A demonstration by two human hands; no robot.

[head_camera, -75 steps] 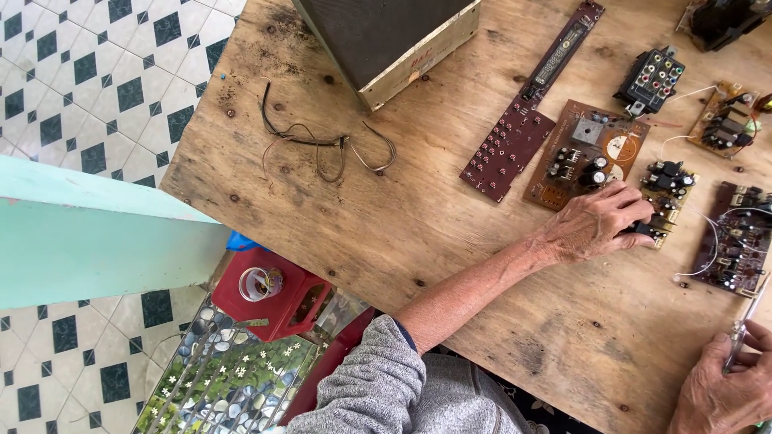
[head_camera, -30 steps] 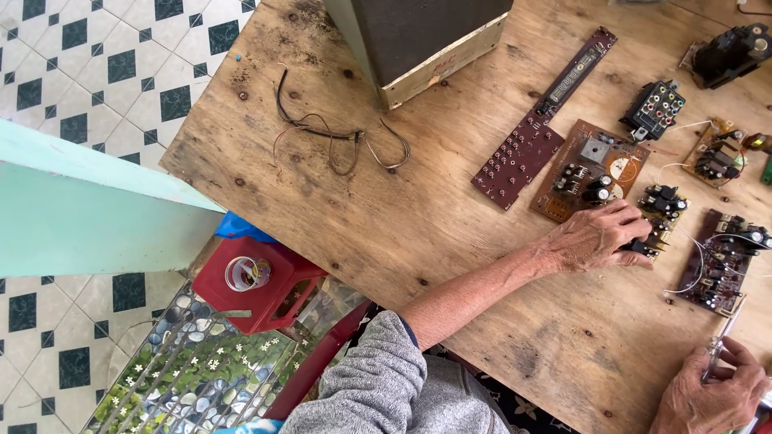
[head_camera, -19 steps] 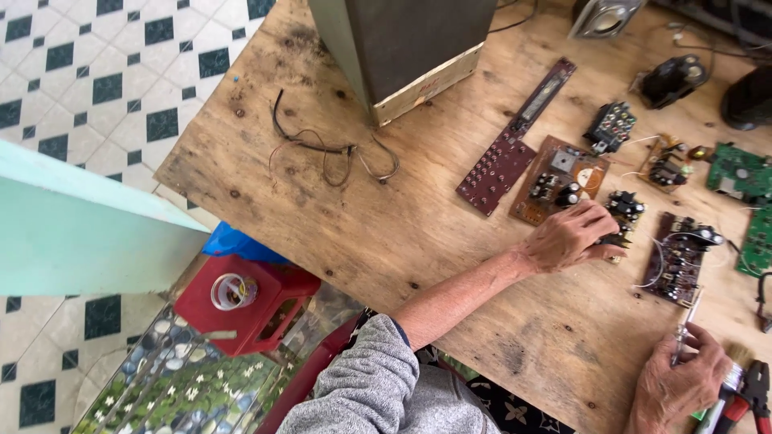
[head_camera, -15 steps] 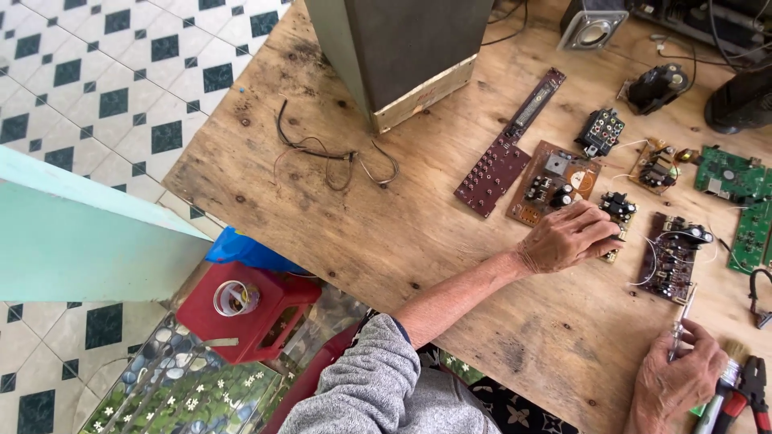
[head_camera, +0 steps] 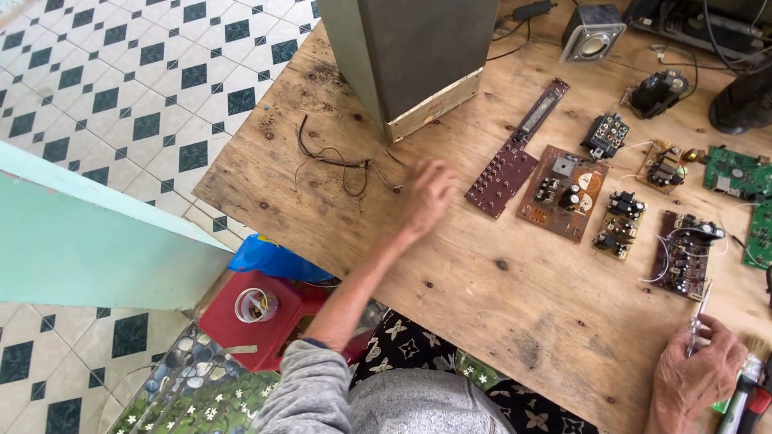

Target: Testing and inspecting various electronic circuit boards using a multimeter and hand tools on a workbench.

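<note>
My left hand hovers blurred over the wooden table, fingers loosely apart and holding nothing. It is just right of a tangle of thin black wires and left of a long brown perforated board. At the table's lower right corner, my right hand is closed on a thin screwdriver-like tool that points up toward a dark circuit board with white wires. A brown circuit board and a small component board lie between my hands.
A tall dark speaker box stands at the back. A small speaker, a black connector block and green boards lie at the far right. A brush sits by my right hand. Below the table's left edge stands a red stool.
My left hand has left the small component board and swung left toward the black wires. My right hand still holds the thin tool. The view has shifted, showing more of the table's far side.
</note>
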